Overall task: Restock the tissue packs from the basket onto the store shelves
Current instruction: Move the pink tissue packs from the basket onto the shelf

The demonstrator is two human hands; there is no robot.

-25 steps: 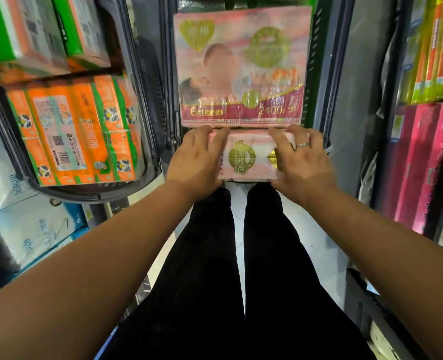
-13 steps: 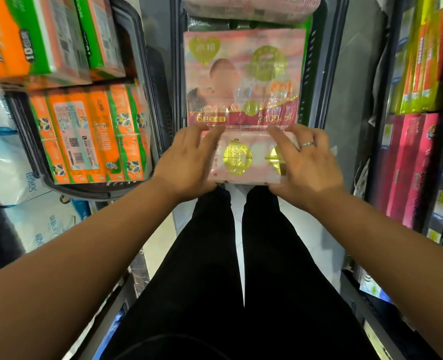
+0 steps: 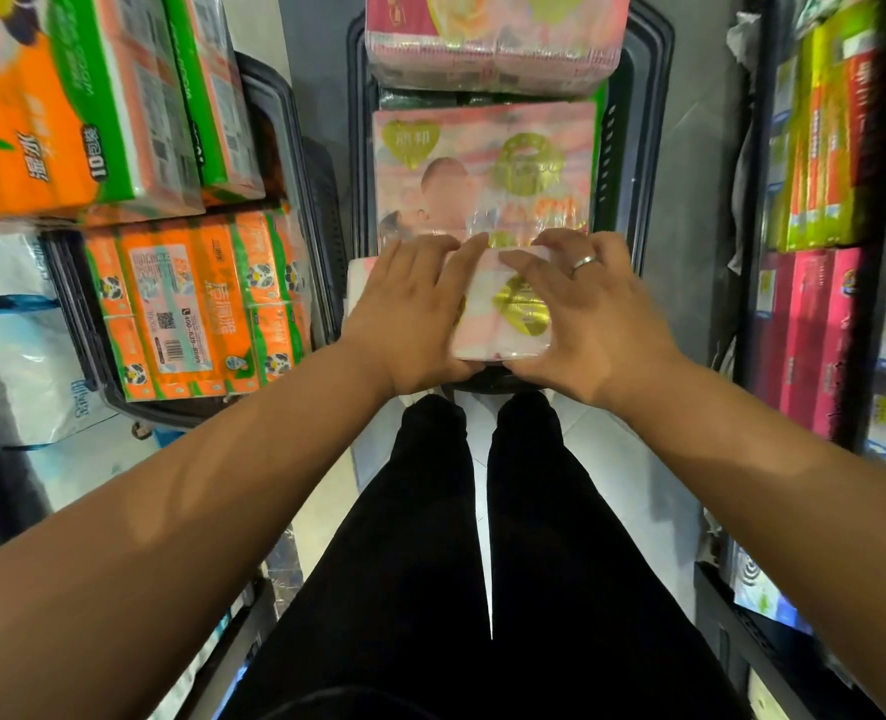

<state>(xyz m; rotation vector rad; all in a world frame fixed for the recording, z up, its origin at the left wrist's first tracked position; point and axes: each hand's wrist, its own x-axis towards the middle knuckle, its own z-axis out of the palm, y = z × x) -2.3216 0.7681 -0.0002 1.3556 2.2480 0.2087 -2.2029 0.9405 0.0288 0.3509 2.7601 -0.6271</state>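
Left hand (image 3: 409, 314): grips the left end of the small pink pack (image 3: 508, 314), fingers over its top.
Right hand (image 3: 586, 324): grips the right end — ring on one finger.
Small pink pack: between the hands, over the basket's (image 3: 648, 122) near rim.
Beyond the hands: larger pink pack (image 3: 482, 168) in the basket.
Left of the hands: orange packs (image 3: 196, 304).
Right of the hands: shelves (image 3: 815, 330) — pink boxes.
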